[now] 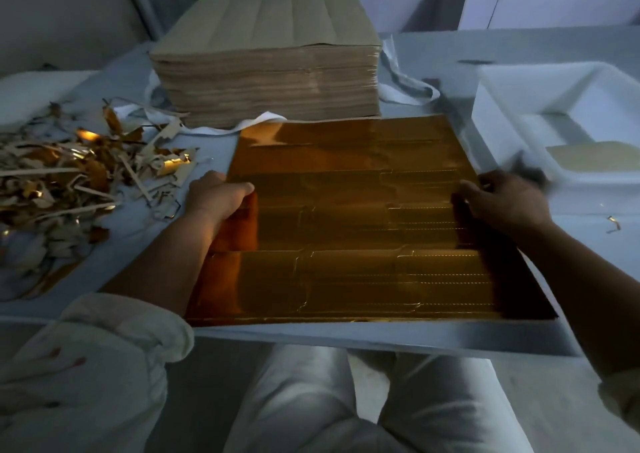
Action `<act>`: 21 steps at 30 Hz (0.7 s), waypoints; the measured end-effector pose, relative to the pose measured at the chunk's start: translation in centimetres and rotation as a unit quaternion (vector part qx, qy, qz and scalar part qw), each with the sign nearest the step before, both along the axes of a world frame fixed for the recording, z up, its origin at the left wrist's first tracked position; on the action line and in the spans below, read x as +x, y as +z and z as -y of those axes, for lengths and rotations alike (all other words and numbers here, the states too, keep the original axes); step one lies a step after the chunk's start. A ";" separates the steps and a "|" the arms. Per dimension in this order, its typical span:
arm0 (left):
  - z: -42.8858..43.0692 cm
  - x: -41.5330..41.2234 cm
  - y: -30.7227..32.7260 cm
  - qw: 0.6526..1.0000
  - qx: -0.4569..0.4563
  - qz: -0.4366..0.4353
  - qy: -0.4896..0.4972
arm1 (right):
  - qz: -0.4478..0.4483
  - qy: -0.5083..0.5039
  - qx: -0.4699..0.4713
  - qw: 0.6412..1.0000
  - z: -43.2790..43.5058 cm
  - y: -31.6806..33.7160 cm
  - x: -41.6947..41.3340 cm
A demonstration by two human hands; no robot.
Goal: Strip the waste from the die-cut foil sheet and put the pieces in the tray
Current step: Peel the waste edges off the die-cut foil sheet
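A large gold die-cut foil sheet (353, 217) lies flat on the table in front of me, its cut lines showing as rows of box outlines. My left hand (216, 196) grips the sheet's left edge, thumb on top and fingers under it. My right hand (502, 200) grips the right edge in the same way. A white tray (519, 82) stands at the right, with a pale stack of pieces (602, 156) lying in it.
A tall stack of brown-backed sheets (266, 61) stands behind the foil sheet. A heap of stripped gold and grey waste (69, 182) covers the table's left side. White strapping (405, 78) trails round the stack. My legs show below the table's front edge.
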State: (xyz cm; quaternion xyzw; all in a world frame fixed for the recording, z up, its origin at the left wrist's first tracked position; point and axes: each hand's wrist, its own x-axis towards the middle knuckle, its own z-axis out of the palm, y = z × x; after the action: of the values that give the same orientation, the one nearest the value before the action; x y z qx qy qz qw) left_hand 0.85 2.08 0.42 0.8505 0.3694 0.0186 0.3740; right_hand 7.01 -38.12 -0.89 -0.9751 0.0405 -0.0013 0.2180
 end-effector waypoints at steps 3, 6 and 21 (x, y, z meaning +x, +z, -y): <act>0.1 -0.1 -0.1 1.000 -0.007 0.020 -0.006 | 0.030 0.016 0.027 0.999 0.2 -0.3 -0.7; 0.2 -0.2 -0.4 1.000 -0.001 0.029 -0.003 | 0.049 0.018 0.052 0.997 0.3 -0.4 -1.1; 0.2 0.3 -1.1 0.998 0.049 0.012 0.021 | 0.071 0.001 0.072 0.995 0.6 -0.6 -0.8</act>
State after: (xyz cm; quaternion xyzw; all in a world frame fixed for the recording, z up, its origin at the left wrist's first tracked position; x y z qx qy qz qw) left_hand 1.16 1.85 -0.63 0.8598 0.3812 0.0546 0.3353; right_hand 6.25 -38.68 -1.53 -0.9545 0.0236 -0.0668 0.2897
